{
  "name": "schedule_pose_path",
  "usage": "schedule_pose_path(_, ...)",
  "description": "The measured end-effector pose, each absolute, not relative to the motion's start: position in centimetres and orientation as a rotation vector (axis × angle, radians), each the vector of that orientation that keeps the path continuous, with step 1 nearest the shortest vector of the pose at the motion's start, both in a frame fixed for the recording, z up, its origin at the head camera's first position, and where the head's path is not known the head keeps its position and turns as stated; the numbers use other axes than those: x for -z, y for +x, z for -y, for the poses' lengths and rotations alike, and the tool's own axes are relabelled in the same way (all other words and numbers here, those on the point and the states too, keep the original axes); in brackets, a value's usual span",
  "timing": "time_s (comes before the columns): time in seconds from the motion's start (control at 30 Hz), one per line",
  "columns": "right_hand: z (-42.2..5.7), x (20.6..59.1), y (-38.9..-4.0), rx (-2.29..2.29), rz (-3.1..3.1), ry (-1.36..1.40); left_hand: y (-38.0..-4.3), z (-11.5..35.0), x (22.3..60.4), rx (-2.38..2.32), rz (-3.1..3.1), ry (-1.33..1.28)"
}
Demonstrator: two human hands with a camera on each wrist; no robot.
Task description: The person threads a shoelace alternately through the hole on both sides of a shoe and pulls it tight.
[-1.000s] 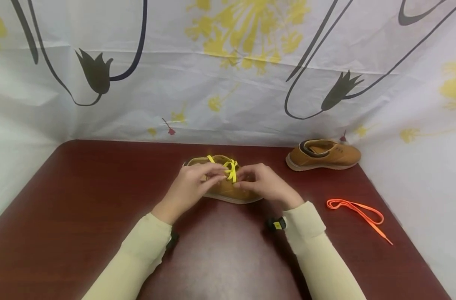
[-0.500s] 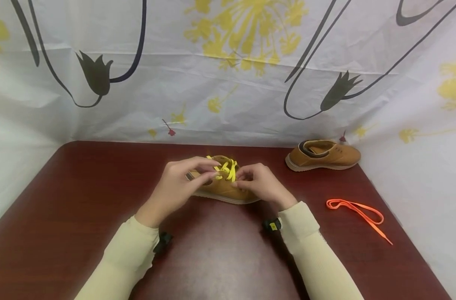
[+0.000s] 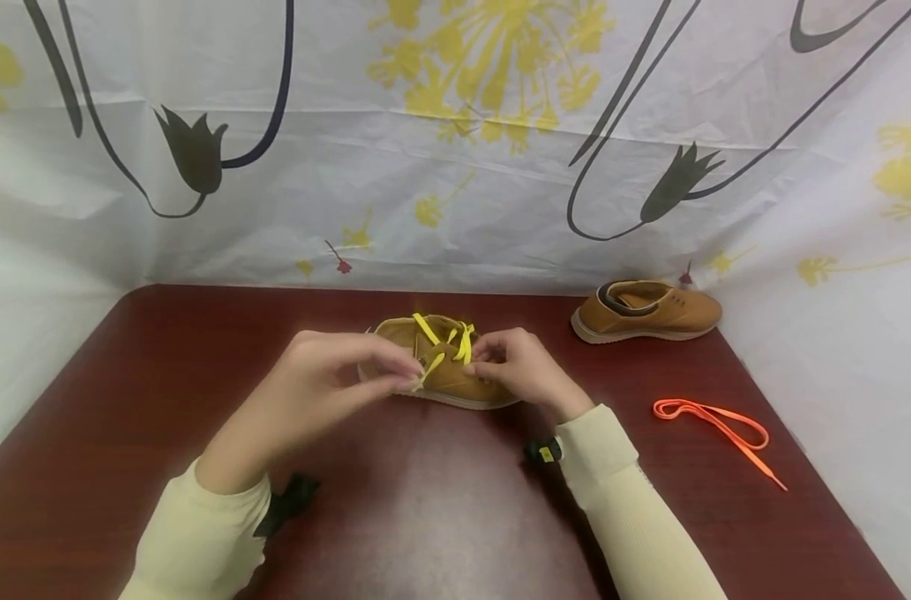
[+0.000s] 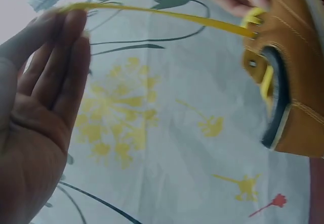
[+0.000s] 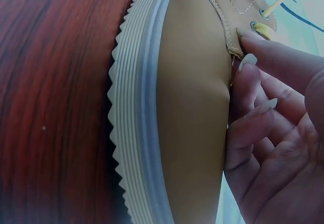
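Note:
A tan shoe [image 3: 455, 385] with a beige sole stands on the table at centre, toe to the right. Yellow shoelace [image 4: 202, 20] runs through its eyelets. My left hand [image 3: 312, 387] pinches one end of this lace between thumb and fingertips, left of the eyelets. In the left wrist view the lace stretches nearly straight from the fingers to an eyelet. My right hand [image 3: 518, 367] stays at the front of the shoe. Its thumb [image 5: 273, 52] grips at the lower edge of the eyelet flap, its curled fingers against the upper.
A second tan shoe [image 3: 650, 317], its eyelets without a lace, stands at the back right of the dark red table [image 3: 162, 417]. In front of it lies a looped orange shoelace [image 3: 763, 468]. A white patterned cloth [image 3: 275, 233] hangs behind and along the sides.
My left hand has moved left and toward me, drawing the yellow lace out through the eyelet. The right hand has barely shifted.

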State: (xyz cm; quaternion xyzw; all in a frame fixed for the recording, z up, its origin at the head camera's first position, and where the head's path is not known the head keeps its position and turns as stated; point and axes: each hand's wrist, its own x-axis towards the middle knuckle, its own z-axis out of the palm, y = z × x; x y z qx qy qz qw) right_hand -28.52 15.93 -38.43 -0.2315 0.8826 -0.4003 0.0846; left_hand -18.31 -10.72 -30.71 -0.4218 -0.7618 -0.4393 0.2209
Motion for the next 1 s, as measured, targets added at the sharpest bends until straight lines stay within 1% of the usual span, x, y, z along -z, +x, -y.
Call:
schedule_pose_path(0.2, -15.9, 38.3, -28.5, 1.199, -2.639, -0.676, -17.6, 10.7, 30.0, 1.171, 2.065, -1.405)
schedule_pose_path(0.33, -15.9, 38.3, -28.4, 1.188, -2.648, -0.655, -17.5, 10.6, 30.4, 1.144, 2.180, -1.445)
schedule_pose_path(0.5, -16.0, 38.2, -28.4, 1.144, -2.670, -0.675, -18.0, 10.4, 31.2, 1.088, 2.498, -1.374)
schedule_pose_path(0.67, -16.5, 37.7, -28.3, 1.092, -2.665, -0.713, -18.8, 10.0, 32.2, 1.003, 2.807, -1.246)
schedule_pose_path(0.8, -17.1, 37.1, -28.3, 1.086, -2.638, -0.714, -19.8, 9.8, 33.4, 0.952, 2.912, -1.162)
schedule_pose_path(1.0, -17.9, 36.2, -28.3, 1.117, -2.663, -0.708, -20.6, 10.0, 34.7, 0.930, 2.976, -1.127)
